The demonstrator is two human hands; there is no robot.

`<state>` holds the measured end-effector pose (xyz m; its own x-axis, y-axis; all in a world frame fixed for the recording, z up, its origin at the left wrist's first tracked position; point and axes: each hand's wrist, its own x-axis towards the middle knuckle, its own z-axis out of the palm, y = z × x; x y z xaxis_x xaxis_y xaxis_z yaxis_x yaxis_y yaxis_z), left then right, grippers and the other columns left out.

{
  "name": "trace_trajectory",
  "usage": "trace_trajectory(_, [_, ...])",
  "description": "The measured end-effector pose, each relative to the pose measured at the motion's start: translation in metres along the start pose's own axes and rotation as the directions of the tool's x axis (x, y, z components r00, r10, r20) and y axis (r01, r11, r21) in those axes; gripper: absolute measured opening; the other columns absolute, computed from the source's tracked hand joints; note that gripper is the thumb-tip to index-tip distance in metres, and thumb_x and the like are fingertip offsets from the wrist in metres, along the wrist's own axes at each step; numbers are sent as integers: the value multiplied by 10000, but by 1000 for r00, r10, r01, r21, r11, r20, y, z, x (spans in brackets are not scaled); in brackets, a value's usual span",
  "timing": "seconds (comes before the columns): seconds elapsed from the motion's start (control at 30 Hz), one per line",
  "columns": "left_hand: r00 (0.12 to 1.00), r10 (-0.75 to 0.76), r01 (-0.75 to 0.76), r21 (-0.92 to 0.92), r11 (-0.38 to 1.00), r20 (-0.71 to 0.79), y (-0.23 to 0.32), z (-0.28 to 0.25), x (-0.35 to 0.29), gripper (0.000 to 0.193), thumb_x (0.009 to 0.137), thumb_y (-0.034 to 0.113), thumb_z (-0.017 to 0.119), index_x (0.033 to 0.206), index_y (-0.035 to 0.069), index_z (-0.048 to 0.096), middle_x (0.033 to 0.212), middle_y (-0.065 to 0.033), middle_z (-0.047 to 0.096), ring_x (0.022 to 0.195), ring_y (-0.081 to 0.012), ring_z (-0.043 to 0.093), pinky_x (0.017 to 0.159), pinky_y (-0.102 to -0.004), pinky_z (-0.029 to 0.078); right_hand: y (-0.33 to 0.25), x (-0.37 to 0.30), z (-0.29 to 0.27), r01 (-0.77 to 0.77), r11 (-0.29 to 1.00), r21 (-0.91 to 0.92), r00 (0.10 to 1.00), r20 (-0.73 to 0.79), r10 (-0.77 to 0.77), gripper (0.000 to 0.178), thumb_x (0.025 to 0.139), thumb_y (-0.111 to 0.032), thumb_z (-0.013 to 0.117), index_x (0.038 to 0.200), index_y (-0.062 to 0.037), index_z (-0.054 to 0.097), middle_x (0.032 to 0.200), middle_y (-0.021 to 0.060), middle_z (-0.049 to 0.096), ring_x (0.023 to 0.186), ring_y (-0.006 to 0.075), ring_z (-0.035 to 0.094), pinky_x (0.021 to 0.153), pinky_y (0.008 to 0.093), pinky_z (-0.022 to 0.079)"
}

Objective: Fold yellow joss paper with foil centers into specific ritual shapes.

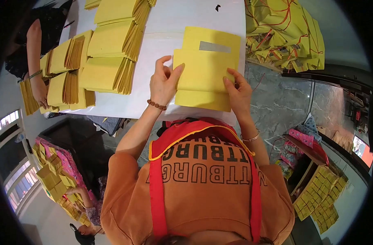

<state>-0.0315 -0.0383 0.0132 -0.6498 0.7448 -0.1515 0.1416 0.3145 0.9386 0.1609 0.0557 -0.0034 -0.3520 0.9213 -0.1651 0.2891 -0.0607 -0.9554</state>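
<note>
Centrally, yellow folded sheet [202,79] on white tabletop [153,53]; left hand [164,81] pinching its 9 o'clock edge, right hand [237,92] pinching 3 o'clock edge; yellow stacks [109,61] at 9 o'clock.

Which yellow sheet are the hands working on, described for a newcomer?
On the white table, nearest the person's chest, lies a yellow folded sheet, held by the left hand and right hand. Unlike the fanned stacks, it lies singly, with a grey strip above it.

A folded paper sheet [202,79] lay on the bench [162,28] between both hands — left hand [164,81], right hand [237,92]. Stacks of folded sheets [109,57] sat to its left; a heap of paper bags [284,32] lay right, off the bench.
</note>
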Motion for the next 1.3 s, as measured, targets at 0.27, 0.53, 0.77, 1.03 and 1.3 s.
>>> trace_trajectory(0.27, [683, 617, -711, 545, 443, 390, 33, 35, 8, 424, 788, 290, 621, 1145, 83, 526, 1145, -103, 497, 1086, -280, 431, 879, -433, 312, 5, -1, 1, 24, 1000, -13, 999, -23, -24, 312, 806, -100, 617, 1103, -10, 593, 730, 23, 591, 634, 58, 480, 572, 215, 413])
trace_trajectory(0.53, [701, 540, -694, 617, 370, 465, 1, 49, 11, 515, 793, 425, 582, 1221, 150, 500, 1296, -125, 411, 1199, -320, 338, 944, -521, 252, -18, -6, -2, -37, 995, -94, 999, 2, 37, 323, 805, -148, 625, 1107, -38, 585, 936, 83, 624, 738, 123, 560, 650, 271, 449])
trace_trajectory(0.77, [712, 483, -696, 605, 387, 510, 2, 49, 9, 505, 780, 320, 565, 1241, 132, 479, 1333, -139, 374, 1239, -338, 293, 977, -544, 205, -28, 1, 30, 647, 406, -646, 737, 391, -552, 565, 818, -275, 575, 1300, -64, 369, 1365, 181, 332, 1268, 306, 313, 1030, 489, 195])
trace_trajectory(1.03, [707, 496, -705, 563, 431, 505, -4, 41, 18, 558, 764, 234, 558, 1282, 81, 417, 1360, -126, 346, 1275, -325, 261, 1004, -519, 184, -11, 10, 38, 564, 681, -466, 824, 366, -431, 625, 916, -385, 370, 1384, -2, 211, 1441, 199, 208, 1346, 334, 189, 1071, 514, 79])
trace_trajectory(1.3, [812, 517, -487, -173, 856, 271, -40, 31, 27, 482, 862, 91, 461, 1313, -10, 323, 1277, -152, 413, 1220, -258, 369, 1025, -368, 275, -16, 2, 47, 548, 363, -754, 831, 438, -344, 635, 877, -420, 463, 1372, -50, 317, 1440, 189, 232, 1348, 321, 192, 1066, 517, 106])
